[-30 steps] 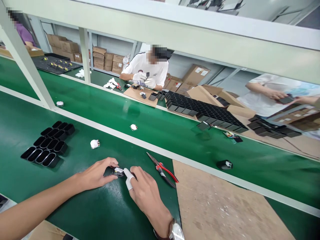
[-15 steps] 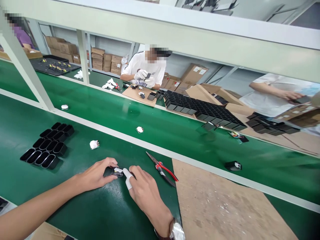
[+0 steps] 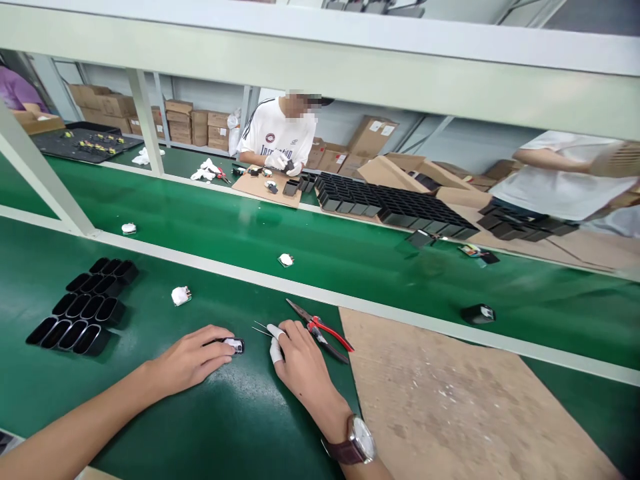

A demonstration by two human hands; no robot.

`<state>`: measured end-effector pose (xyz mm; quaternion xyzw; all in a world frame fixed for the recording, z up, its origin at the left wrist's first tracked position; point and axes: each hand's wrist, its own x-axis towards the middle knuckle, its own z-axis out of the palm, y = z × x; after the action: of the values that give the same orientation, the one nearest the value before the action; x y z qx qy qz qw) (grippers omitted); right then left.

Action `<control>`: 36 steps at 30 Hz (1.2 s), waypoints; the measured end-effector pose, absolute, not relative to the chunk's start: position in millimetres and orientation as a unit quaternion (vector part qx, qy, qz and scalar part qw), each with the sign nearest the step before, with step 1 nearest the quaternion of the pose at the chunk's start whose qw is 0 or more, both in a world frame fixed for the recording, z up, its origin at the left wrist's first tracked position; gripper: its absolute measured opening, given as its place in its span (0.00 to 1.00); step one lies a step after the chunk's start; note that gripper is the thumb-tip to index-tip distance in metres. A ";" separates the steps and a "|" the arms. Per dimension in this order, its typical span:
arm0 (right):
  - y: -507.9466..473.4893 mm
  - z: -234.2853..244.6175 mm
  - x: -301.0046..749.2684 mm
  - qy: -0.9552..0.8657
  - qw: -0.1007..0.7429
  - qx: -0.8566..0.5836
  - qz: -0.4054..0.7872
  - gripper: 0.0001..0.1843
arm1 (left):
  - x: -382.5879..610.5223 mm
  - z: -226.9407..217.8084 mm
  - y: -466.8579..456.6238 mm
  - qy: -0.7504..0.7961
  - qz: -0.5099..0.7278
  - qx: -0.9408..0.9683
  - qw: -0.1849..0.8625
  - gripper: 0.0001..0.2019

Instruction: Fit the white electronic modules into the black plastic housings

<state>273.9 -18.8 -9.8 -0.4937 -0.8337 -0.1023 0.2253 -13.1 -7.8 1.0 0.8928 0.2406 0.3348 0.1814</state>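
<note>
My left hand (image 3: 200, 353) is closed around a small black case (image 3: 241, 346) lying on the green bench, its open end facing right. White material and a bit of circuit board show inside that end; the fingers hide the rest. To the right, my right hand (image 3: 300, 357) pinches a pair of tweezers (image 3: 261, 329), whose two thin prongs point left, apart from the case. White covers sit on its thumb and index finger. Red-handled long-nose pliers (image 3: 320, 329) lie just beyond that hand. A white-topped circuit board (image 3: 181, 295) rests behind my left hand.
Rows of black cases (image 3: 75, 307) stand at the left. A cardboard sheet (image 3: 465, 393) covers the bench at right. On the green belt (image 3: 225, 230) are white-topped boards and a filled black case (image 3: 479, 314). A white frame post (image 3: 40, 167) rises at left. Co-workers are across the belt.
My right hand has drawn away to the right from the case, and the tweezers' prongs now show. My left fingers lie further over the case. The items on the belt have shifted slightly right.
</note>
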 end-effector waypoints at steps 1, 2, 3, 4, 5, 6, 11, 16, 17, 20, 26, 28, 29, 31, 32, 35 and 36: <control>-19.3 -9.8 272.7 -0.832 0.230 -0.494 -0.100 0.14 | -12.8 1.0 -7.7 0.228 0.351 0.892 0.170 0.12; -20.1 -8.8 271.0 -0.831 0.240 -0.492 -0.097 0.14 | -12.4 1.4 -8.0 0.218 0.366 0.890 0.163 0.13; -21.2 -7.4 268.9 -0.830 0.255 -0.487 -0.094 0.14 | -11.8 2.3 -8.6 0.212 0.378 0.887 0.160 0.14; -22.3 -5.9 266.6 -0.829 0.271 -0.480 -0.089 0.14 | -11.0 3.5 -9.4 0.210 0.386 0.884 0.159 0.15; -23.5 -4.5 264.1 -0.829 0.287 -0.473 -0.083 0.14 | -9.8 5.0 -10.4 0.210 0.390 0.882 0.160 0.15; -24.8 -3.7 261.8 -0.830 0.300 -0.464 -0.077 0.15 | -8.3 6.5 -11.3 0.212 0.386 0.883 0.166 0.13; -30.3 -7.3 251.8 -0.850 0.322 -0.415 -0.039 0.19 | -0.3 8.0 -10.7 0.278 0.358 0.850 0.268 0.05; -33.4 -12.9 246.5 -0.859 0.321 -0.397 -0.027 0.19 | -1.8 10.0 -1.2 0.416 0.380 0.535 0.630 0.10; -33.8 -13.5 245.6 -0.861 0.320 -0.395 -0.029 0.18 | -2.3 12.1 0.6 0.421 0.381 0.469 0.676 0.12; -35.1 -15.9 242.6 -0.864 0.314 -0.393 -0.024 0.16 | -1.6 18.3 3.2 0.416 0.402 0.379 0.722 0.15; -33.5 -23.7 238.4 -0.887 0.284 -0.365 -0.012 0.13 | 1.5 20.8 19.8 0.438 0.366 0.580 0.581 0.14; -32.5 -25.4 238.9 -0.890 0.277 -0.363 -0.008 0.15 | 0.9 24.3 44.7 0.442 0.343 0.714 0.420 0.11; -32.3 -26.0 239.5 -0.890 0.272 -0.365 -0.005 0.15 | -0.2 27.3 61.7 0.444 0.333 0.759 0.340 0.10; -32.4 -27.0 240.5 -0.891 0.265 -0.368 0.001 0.17 | -4.7 34.2 101.5 0.461 0.326 0.792 0.232 0.09; -32.7 -27.4 240.7 -0.892 0.261 -0.370 0.003 0.17 | -7.6 37.3 122.2 0.475 0.329 0.790 0.205 0.09; -33.8 -28.5 240.4 -0.892 0.251 -0.376 0.002 0.15 | -15.8 40.7 174.1 0.530 0.327 0.770 0.136 0.08; -33.8 -28.7 240.1 -0.893 0.245 -0.378 0.003 0.13 | -18.0 39.6 185.8 0.546 0.317 0.766 0.120 0.08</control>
<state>240.1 -33.8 -28.7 -0.3778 -0.8929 0.0033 0.2449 -18.0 185.8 39.6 0.7664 0.5455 0.3170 0.1204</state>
